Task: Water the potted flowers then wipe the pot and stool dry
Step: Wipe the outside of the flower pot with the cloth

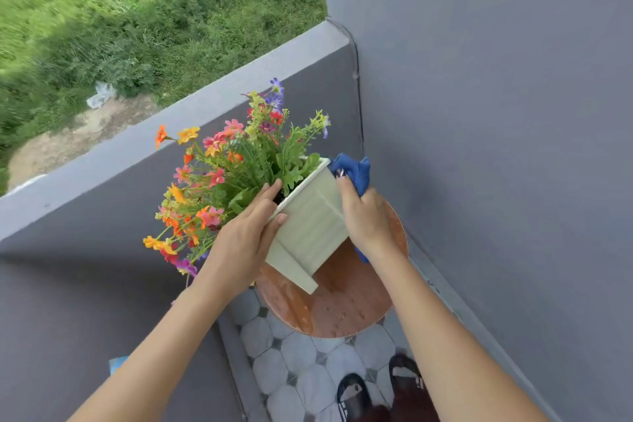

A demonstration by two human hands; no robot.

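Observation:
A pale square pot point(310, 226) full of colourful flowers point(222, 175) is tilted to the left over a round brown stool point(346, 305). My left hand point(246, 236) grips the pot's near rim, fingers over the edge. My right hand point(364, 216) presses a blue cloth point(356, 171) against the pot's right side, and the cloth bunches up past the pot's upper corner. Water drops lie on the stool top.
A grey parapet wall point(205, 120) runs behind the flowers and a grey wall point(496, 113) stands close on the right. The floor has pale octagonal tiles point(298, 360). My feet in black sandals point(380, 387) are just below the stool. A blue object point(118, 362) shows at the lower left.

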